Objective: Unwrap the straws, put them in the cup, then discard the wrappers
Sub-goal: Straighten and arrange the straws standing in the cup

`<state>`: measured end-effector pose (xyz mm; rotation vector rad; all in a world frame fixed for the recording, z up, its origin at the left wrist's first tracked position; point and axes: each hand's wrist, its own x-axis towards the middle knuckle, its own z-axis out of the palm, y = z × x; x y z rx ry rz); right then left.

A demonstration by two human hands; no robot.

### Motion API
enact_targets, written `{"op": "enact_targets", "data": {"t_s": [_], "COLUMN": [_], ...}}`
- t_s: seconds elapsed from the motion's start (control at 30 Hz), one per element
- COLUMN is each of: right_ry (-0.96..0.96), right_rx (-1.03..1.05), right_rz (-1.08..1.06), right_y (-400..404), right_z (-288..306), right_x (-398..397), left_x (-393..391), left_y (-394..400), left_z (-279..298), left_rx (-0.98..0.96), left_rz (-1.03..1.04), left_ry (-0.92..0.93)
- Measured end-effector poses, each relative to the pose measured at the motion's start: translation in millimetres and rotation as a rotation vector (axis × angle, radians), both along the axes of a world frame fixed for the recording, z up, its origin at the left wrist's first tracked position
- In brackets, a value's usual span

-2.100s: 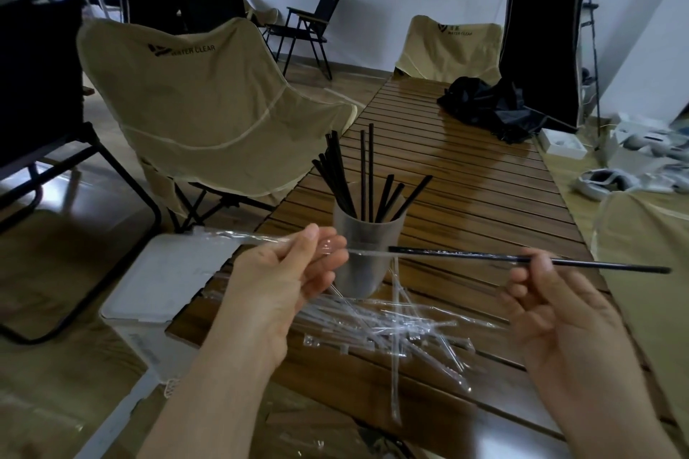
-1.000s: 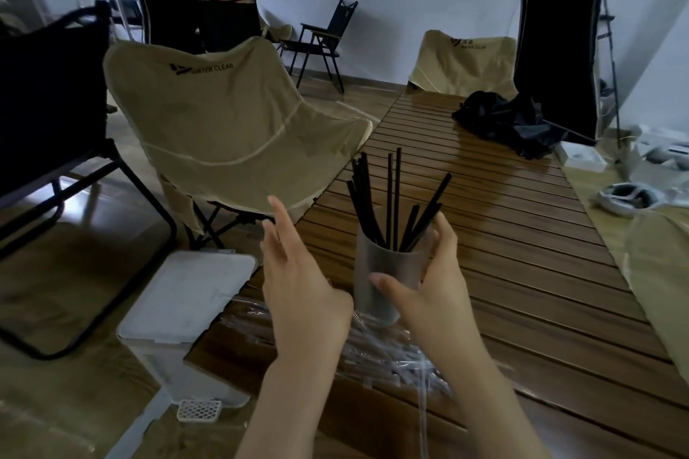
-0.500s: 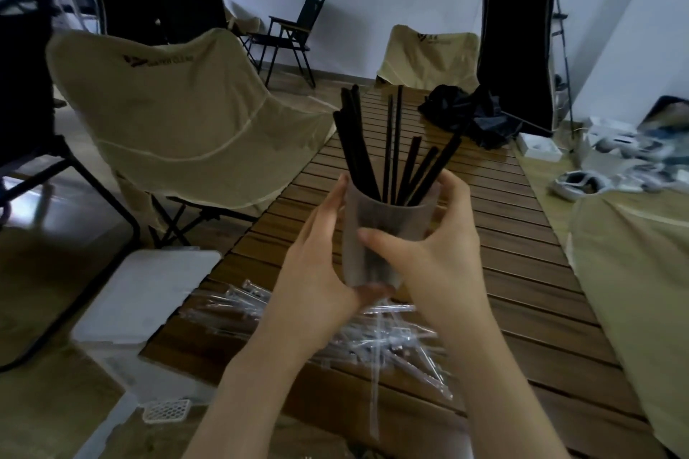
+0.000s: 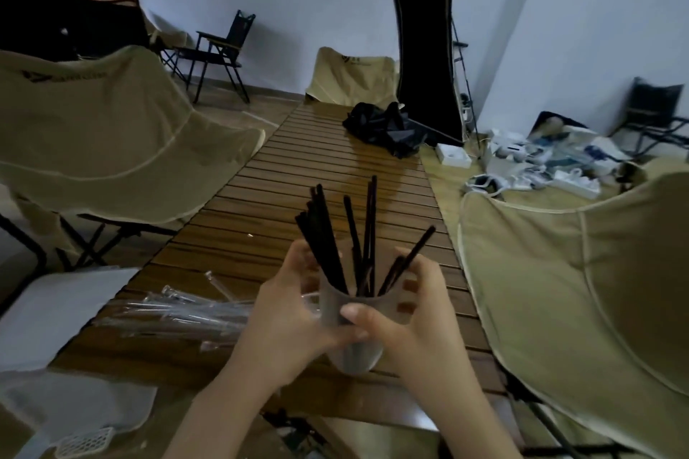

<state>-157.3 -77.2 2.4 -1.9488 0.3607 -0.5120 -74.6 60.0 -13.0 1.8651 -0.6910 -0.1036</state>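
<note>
- The cup (image 4: 354,324), grey and see-through, is held in both hands above the near edge of the desk (image 4: 335,168); whether its base touches the wood cannot be told.
- Black straws (image 4: 337,246) stand in the cup and fan out above its rim, some leaning left, one leaning right.
- The left hand (image 4: 287,324) wraps the cup's left side, fingers curled round the far wall near the rim.
- The right hand (image 4: 406,324) grips the right side, its thumb lying across the front of the cup and its fingers curled behind.
- Clear wrappers (image 4: 179,313) lie in a loose heap on the desk just left of the left hand, some ends pointing away from the person.
- A white bin (image 4: 56,306) sits on the floor beside the desk's near left corner.
- Tan camp chairs stand at the left (image 4: 97,145), at the right (image 4: 581,272) and at the desk's far end (image 4: 350,78).
- A crumpled black cloth (image 4: 384,127) lies on the far end of the desk.
- A black folding chair (image 4: 220,48) stands by the back wall.
- White boxes and gear (image 4: 522,164) lie on the floor to the right, blurred.
</note>
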Motion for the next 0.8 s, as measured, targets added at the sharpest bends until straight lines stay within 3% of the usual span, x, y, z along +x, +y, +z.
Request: {"op": "enact_targets", "data": {"t_s": [0.1, 0.3, 0.53, 0.63, 0.7, 0.8], "right_ry": [0.075, 0.155, 0.148, 0.137, 0.117, 0.067], "right_rx": [-0.073, -0.167, -0.155, -0.134, -0.126, -0.196], "right_rz": [-0.026, 0.003, -0.008, -0.019, -0.037, -0.057], "right_y": [-6, -21, -31, -32, -32, -31], "right_z": [-10, -6, -12, -14, -12, -9], "right_x": [-7, 0, 5, 6, 7, 11], "left_x": [5, 20, 18, 15, 11, 7], "left_y": [-3, 0, -1, -3, -8, -17], "left_z": [-11, -6, -4, -4, -5, -2], "left_rx": [0.139, 0.218, 0.084, 0.114, 0.186, 0.027], "left_rz": [-0.097, -0.172, -0.265, -0.230, -0.184, -0.078], "left_ry": [0.062, 0.079, 0.037, 0.032, -0.082, -0.072]}}
